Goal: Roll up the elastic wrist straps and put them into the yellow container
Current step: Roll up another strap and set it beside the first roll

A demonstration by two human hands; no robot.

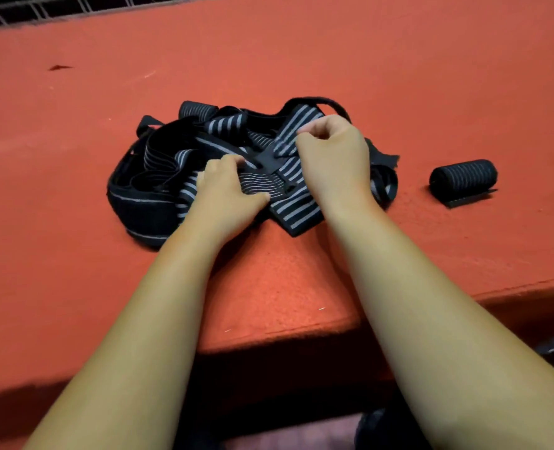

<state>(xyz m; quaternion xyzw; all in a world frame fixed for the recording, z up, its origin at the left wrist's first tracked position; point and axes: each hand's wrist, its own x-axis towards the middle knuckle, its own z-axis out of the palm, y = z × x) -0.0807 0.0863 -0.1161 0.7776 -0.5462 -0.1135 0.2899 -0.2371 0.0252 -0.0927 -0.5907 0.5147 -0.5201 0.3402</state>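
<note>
Separation stage: your left hand (227, 186) and right hand (331, 151) both clamp striped webbing in the tangled wrist straps (159, 177) on the red table (301, 287). A rolled strap (463, 177) lies well apart, to the right. Next, free one end and roll it tight. The yellow container is out of view.

Orange-red, felt-like tabletop (301, 53) in soft, even light.
It fills most of the frame, and its front edge (285, 336) drops into deep shadow at the bottom. A dark strip crossed by pale bars (42, 9) runs along the upper left, with a small dark mark (58, 67) on the surface below it.
</note>
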